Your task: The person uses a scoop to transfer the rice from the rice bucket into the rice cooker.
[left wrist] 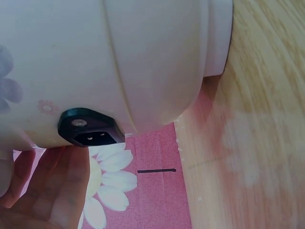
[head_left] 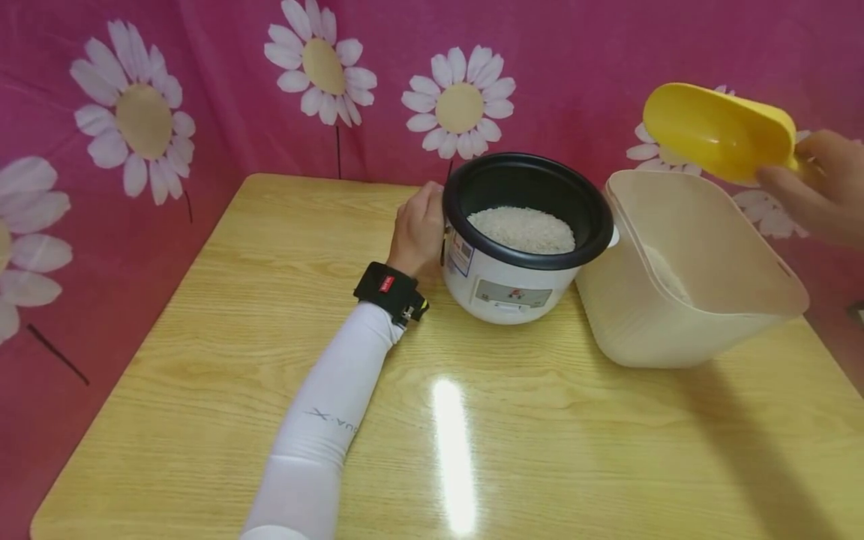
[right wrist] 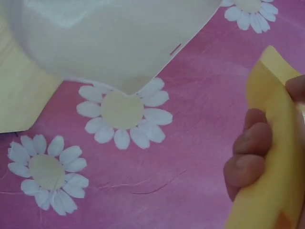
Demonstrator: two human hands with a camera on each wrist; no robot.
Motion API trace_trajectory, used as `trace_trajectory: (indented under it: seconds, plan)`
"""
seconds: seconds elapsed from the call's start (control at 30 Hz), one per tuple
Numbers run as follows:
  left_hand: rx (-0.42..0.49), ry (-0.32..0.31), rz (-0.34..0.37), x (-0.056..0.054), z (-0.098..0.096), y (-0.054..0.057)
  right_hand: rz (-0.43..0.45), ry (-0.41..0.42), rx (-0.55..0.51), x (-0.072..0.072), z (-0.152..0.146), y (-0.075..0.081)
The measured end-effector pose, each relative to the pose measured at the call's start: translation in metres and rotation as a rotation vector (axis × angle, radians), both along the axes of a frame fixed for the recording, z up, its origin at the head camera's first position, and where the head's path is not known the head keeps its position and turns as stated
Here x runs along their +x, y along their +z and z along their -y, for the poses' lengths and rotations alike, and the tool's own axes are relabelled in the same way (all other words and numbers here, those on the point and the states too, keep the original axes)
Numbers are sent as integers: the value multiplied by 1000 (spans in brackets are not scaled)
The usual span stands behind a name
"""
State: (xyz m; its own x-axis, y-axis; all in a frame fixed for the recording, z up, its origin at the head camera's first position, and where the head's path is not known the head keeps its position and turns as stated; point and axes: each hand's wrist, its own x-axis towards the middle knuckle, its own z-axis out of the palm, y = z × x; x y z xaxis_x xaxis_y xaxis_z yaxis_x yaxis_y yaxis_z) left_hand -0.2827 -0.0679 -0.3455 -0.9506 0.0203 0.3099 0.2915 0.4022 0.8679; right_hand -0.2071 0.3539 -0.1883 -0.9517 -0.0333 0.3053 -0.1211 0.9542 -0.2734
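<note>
On the table stands a white rice cooker (head_left: 499,300) with a black inner rim and white rice (head_left: 523,229) inside. My left hand (head_left: 420,229) grips its left side; in the left wrist view the fingers (left wrist: 59,186) curl at the side near a black power socket (left wrist: 93,129). What exactly they hook round is partly hidden. My right hand (head_left: 820,184) holds a yellow scoop (head_left: 715,131) by its handle, raised over the back of a cream rice bin (head_left: 688,337). No rice shows in the scoop. In the right wrist view the fingers (right wrist: 245,162) wrap the yellow handle.
The cream bin stands tilted close against the cooker's right side, its open top showing a little rice (head_left: 664,274) within. A wooden table (head_left: 270,300) lies beneath. Behind it hangs a pink cloth (head_left: 223,75) with white daisies.
</note>
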Motion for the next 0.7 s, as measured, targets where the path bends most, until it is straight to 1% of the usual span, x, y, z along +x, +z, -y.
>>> trace_trajectory:
  seconds: [0.13,0.17,0.23,0.3,0.4,0.43,0.5,0.53,0.57,0.6,0.63,0.67,0.7]
  plan:
    - [-13,0,-9,0,-1,1,3,-43,34,5,-10,-2]
    - [-13,-3,-6,0,-2,1,-6,-36,37,5,-13,-3]
    - [-18,0,-9,-1,-2,2,-63,9,69,7,-21,-6]
    - [-18,2,-6,-1,-2,3,-159,82,99,7,-31,-11]
    - [-19,2,4,-2,-1,3,-215,138,85,8,-44,-19]
    - [-17,0,4,-2,-1,3,-205,129,74,8,-46,-21]
    - [-15,-3,8,-1,-1,2,-164,122,-2,9,-49,-26]
    - [-15,-2,9,-1,0,2,-128,111,-51,10,-48,-28]
    - [-14,-1,6,-1,0,1,-114,117,-97,12,-47,-31]
    - [-13,0,4,-1,0,1,-93,92,-135,16,-44,-34]
    - [-12,2,2,-1,0,1,-72,63,-197,22,-39,-38]
    - [-10,2,3,-1,0,0,-75,46,-248,28,-36,-42]
    - [-9,3,1,-1,1,0,-96,30,-242,34,-33,-46]
